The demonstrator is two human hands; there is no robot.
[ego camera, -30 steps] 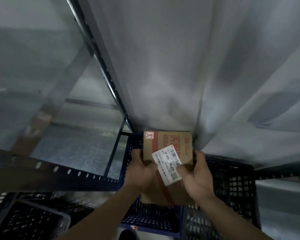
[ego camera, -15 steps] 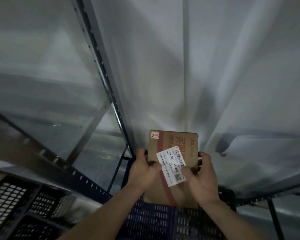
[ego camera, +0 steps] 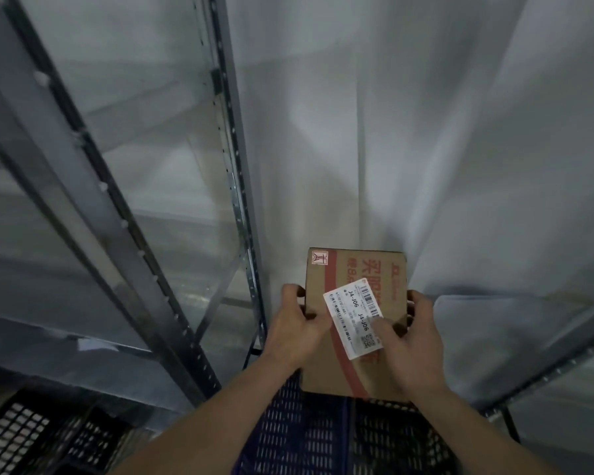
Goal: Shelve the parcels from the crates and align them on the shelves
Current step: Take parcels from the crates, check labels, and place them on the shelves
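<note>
A brown cardboard parcel (ego camera: 355,279) with red tape, red print and a white shipping label marked J4-J06 is held in front of me above the crates. My left hand (ego camera: 294,332) grips its left edge, thumb on the top face. My right hand (ego camera: 410,341) grips the right edge, its thumb lying across the label. Below the parcel stands a blue mesh crate (ego camera: 288,437) beside a black mesh crate (ego camera: 402,440). The grey metal shelving (ego camera: 235,186) rises to the left of the parcel.
A pale plastic sheet (ego camera: 426,149) hangs behind the parcel and over the rack on the right. Perforated shelf uprights (ego camera: 93,200) cross the left side. Another black mesh crate (ego camera: 31,437) sits at the lower left. A shelf rail (ego camera: 546,371) runs at the lower right.
Both hands have lifted the parcel up out of the crates. My view has tilted upward, so the crates have dropped to the bottom edge and more of the rack shows.
</note>
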